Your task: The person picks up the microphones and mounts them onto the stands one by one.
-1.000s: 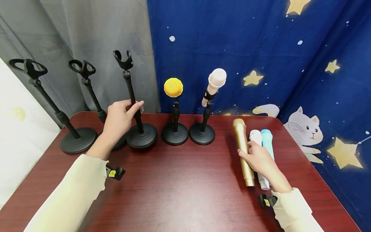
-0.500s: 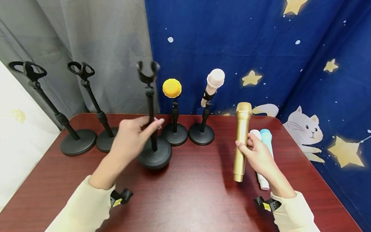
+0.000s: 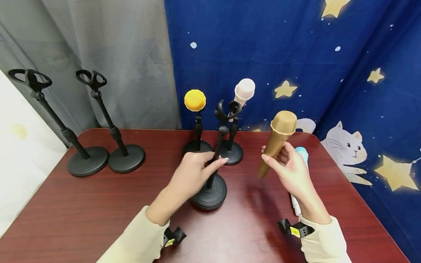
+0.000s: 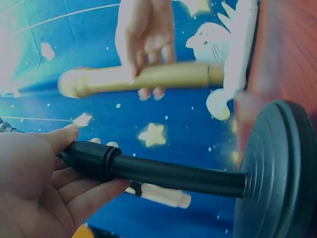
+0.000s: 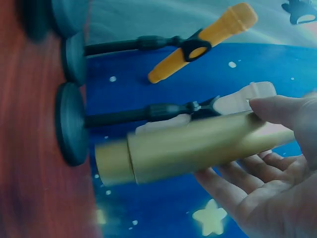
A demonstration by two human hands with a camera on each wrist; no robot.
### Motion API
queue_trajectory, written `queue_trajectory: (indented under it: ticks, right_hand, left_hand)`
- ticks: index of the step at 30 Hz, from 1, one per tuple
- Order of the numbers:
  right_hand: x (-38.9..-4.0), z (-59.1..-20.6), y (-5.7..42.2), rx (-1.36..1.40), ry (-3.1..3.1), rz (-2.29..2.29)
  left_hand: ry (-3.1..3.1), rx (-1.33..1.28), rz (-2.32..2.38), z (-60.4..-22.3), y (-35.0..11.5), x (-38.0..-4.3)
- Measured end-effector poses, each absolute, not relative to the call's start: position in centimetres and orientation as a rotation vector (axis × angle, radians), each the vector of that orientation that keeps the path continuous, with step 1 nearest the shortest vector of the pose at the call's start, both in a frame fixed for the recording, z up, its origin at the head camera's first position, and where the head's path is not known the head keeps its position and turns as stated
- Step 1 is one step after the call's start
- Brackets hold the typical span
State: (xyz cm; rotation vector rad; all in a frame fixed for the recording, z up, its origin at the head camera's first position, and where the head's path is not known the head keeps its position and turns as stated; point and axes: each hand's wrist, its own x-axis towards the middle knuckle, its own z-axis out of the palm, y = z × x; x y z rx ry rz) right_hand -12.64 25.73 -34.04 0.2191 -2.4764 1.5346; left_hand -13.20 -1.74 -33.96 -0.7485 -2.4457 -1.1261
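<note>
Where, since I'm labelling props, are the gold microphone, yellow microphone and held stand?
Gold microphone point(image 3: 276, 140): head view, its body.
Yellow microphone point(image 3: 195, 100): head view, its top.
Held stand point(image 4: 181, 174): left wrist view, its pole.

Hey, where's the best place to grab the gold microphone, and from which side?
The gold microphone is probably best held mid-body, coming from the person's right, where the right hand grips it now. Its body is long and slim, tilted mesh head up, and the stand in the left hand is on its other side.
</note>
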Motion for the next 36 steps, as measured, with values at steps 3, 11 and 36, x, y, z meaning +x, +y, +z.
queue_trajectory:
  ticks: [3, 11, 36]
  right_hand:
    - [-12.5, -33.2, 25.0, 0.262, -2.395, 1.534]
    - [-12.1, -31.0, 22.8, 0.304, -2.227, 1.563]
    - [-12.8, -26.0, 18.0, 0.758, -1.531, 1.692]
  left_hand:
    - [-2.437, -0.766, -1.131, -34.3, -1.0, -13.4]
    - [-2.43, -0.776, -1.18, -35.9, 0.3, -13.6]
    - [-2.286, -0.775, -1.467, -40.4, 3.1, -13.1]
